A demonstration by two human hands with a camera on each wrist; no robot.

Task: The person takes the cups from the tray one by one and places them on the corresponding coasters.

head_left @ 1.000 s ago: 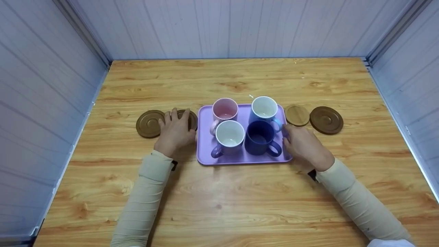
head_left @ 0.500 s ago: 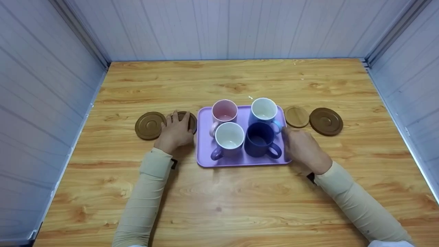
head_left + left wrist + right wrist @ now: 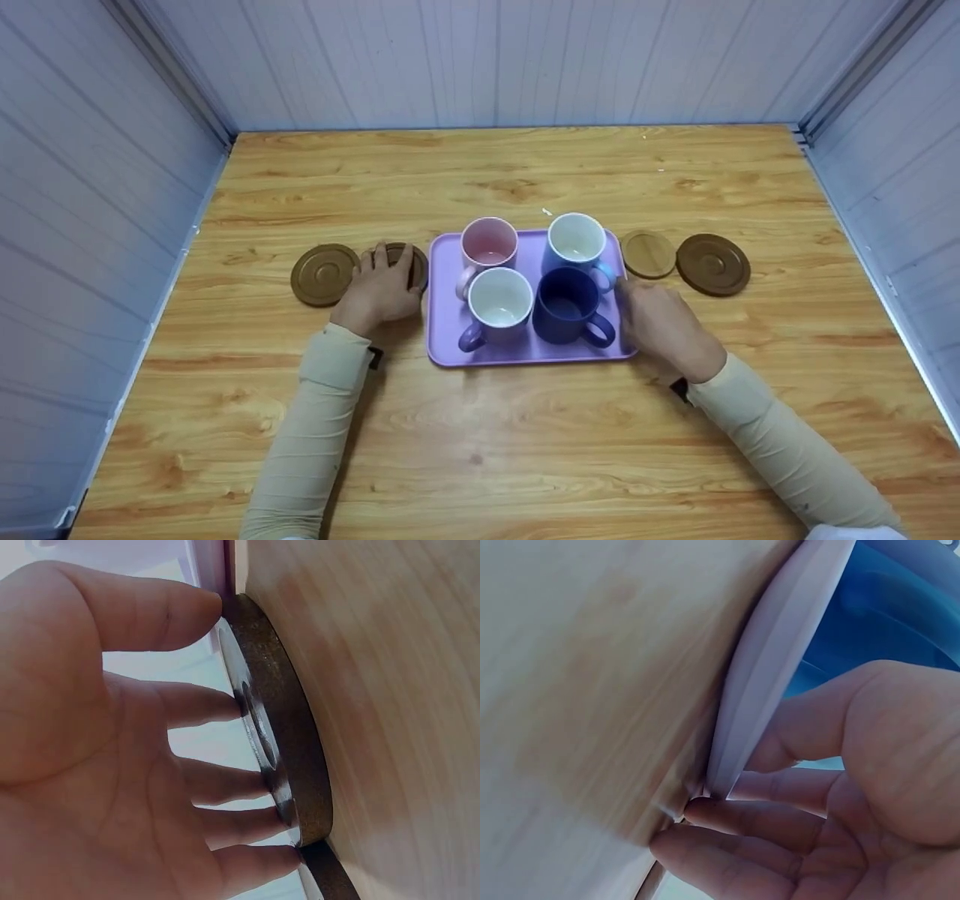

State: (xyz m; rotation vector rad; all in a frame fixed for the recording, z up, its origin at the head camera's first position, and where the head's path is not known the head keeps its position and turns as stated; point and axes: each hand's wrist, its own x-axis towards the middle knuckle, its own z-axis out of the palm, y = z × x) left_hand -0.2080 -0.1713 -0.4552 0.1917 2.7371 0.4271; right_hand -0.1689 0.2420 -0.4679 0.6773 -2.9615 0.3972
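My left hand (image 3: 381, 295) is spread over a dark brown wooden coaster (image 3: 289, 720) left of the tray. In the left wrist view its nearly straight fingertips touch the coaster's top, with the thumb at its edge. My right hand (image 3: 664, 322) pinches the right rim of a purple tray (image 3: 442, 337). In the right wrist view the thumb lies inside the rim and fingertips lie outside it. On the tray stand a pink mug (image 3: 490, 244), a purple-handled mug (image 3: 501, 304) with white inside, a light blue mug (image 3: 576, 238) and a navy mug (image 3: 568, 304).
Another dark coaster (image 3: 322, 276) lies further left, touching the one under my left hand. Behind my right hand are a pale wooden coaster (image 3: 649, 253) and a dark coaster (image 3: 712, 264). Pale panel walls (image 3: 495, 60) border the wooden table (image 3: 487, 450) at the back and sides.
My right fingers have closed in on the tray's right rim. The left hand has stayed over its coaster with only a slight shift. Mugs and tray look unmoved.
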